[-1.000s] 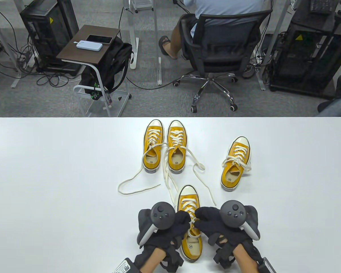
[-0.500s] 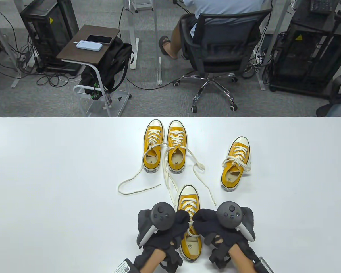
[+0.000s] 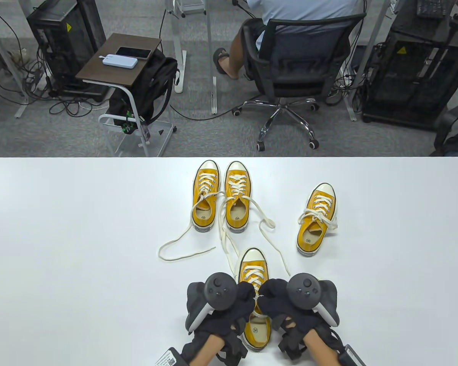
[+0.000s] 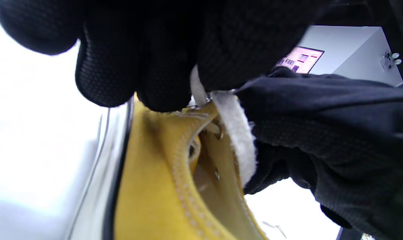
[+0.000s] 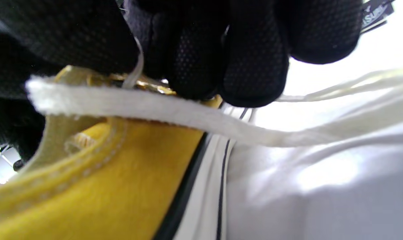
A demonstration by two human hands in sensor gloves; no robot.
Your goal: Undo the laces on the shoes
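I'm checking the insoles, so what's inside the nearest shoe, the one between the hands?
Inside the nearest shoe a pale insole with a round stamp shows at the heel. Further forward, the left hand and right hand cover it.

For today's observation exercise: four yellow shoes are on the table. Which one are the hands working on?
The nearest shoe, alone at the table's near edge; the left hand and right hand meet over its laces. The other three sit farther back, untouched.

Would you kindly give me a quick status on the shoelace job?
Left hand, right hand both pinching the lace on the near shoe. Bow not yet loose. Nothing in the way.
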